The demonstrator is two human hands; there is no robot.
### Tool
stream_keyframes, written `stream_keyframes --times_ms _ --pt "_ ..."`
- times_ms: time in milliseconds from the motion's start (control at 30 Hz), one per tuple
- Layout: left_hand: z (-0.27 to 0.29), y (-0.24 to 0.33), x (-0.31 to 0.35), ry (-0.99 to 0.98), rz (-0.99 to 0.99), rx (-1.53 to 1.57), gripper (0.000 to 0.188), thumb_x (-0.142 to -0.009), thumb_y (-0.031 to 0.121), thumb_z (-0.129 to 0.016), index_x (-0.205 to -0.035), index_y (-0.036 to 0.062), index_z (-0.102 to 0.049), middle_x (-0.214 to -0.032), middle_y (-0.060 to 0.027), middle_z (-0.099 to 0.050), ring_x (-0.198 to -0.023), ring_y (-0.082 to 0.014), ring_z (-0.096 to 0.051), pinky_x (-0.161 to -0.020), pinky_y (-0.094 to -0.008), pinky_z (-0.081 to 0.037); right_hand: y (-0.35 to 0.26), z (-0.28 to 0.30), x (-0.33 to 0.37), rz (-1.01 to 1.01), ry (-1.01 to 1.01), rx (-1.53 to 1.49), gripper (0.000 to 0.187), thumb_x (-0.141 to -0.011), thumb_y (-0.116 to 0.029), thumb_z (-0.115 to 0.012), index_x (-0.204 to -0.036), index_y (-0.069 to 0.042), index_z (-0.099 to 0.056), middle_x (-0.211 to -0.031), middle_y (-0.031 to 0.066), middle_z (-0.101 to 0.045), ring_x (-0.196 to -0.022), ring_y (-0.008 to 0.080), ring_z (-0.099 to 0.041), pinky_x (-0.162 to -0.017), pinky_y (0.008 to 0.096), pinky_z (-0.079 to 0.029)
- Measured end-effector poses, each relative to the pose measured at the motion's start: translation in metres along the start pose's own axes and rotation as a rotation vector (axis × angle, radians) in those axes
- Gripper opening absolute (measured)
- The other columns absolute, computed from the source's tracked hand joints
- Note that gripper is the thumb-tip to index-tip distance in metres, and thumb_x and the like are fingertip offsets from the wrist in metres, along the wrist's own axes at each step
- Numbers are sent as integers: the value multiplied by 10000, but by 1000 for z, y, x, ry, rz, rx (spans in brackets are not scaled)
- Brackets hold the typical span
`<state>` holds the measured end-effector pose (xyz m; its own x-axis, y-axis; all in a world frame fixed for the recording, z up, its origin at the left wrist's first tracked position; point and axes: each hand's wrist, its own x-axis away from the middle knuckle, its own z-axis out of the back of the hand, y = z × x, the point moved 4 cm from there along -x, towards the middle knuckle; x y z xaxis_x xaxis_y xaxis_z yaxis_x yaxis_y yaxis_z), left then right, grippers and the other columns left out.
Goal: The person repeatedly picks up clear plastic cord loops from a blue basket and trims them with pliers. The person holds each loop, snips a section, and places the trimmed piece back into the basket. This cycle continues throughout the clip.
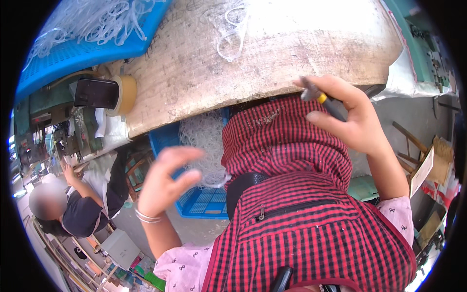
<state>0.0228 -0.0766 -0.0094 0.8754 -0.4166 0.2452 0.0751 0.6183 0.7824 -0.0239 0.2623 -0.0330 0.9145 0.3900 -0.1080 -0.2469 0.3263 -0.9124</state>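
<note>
Black-and-yellow plier-like tool (323, 99) gripped in the right hand (359, 118), just off the near edge of the wooden bench (180, 73). Left hand (163, 187) blurred, fingers parted, apparently empty, near the lower blue basket (202, 200). Probably best worked with a steady wrist, tip turned away from fingers. Inside that basket, piled clear loops (202, 134); in the upper blue basket (87, 57), more; on bare wood, one loose loop (231, 33).

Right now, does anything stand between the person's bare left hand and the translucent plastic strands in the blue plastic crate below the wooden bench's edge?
Nothing visible does: the left hand has its fingertips overlapping the translucent plastic strands in this view, and the blue plastic crate has an open top. The height gap cannot be told.
</note>
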Motion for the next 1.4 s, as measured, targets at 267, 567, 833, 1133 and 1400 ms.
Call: stream_keyframes --times_ms 267,567,833,1133,1400 --pt "4 29 -165 565 -759 -764 178 -899 49 -637 -1009 129 -751 -1198 -150 -695 -1224 -335 -604 -1043 -441 -482 2 -55 12 -266 -165 -377 502 -917 -113 -712 -1401 -42 -597 -1151 36 -669 -1031 113 -612 -950 297 -485" --pt "-21 34 -191 735 -771 -288 271 -936 23 -604 -1171 95 -719 -1218 -132 -690 -1232 -314 -602 -1063 -438 -466 37 -46 36 -580 34 -646 453 -908 -144 -726 -1341 -58 -626 -1048 8 -655 -980 96 -608 -926 271 -466" --pt "-9 -13 -229 484 -683 -656 210 -891 81 -652 -1057 145 -765 -1134 -70 -733 -1072 -247 -684 -946 -390 -533 32 -51 3 -438 32 -539 424 -898 -122 -728 -1309 -52 -648 -964 -8 -681 -921 77 -627 -892 268 -495" --pt "-28 11 -125 132 -294 1686 311 -1039 234 -532 -1248 39 -655 -1067 -121 -699 -1022 -260 -642 -934 -370 -485 -16 -48 2 163 110 430 511 -714 -123 -812 -1213 -148 -705 -984 48 -667 -817 253 -613 -717 356 -491" --pt "-56 19 -96 76 -178 1769 390 -1059 284 -462 -1276 -1 -616 -1025 -119 -674 -990 -241 -615 -919 -357 -467 -45 -46 -24 607 -96 780 633 -617 -238 -787 -1247 -218 -718 -1070 15 -650 -791 224 -575 -650 343 -471"
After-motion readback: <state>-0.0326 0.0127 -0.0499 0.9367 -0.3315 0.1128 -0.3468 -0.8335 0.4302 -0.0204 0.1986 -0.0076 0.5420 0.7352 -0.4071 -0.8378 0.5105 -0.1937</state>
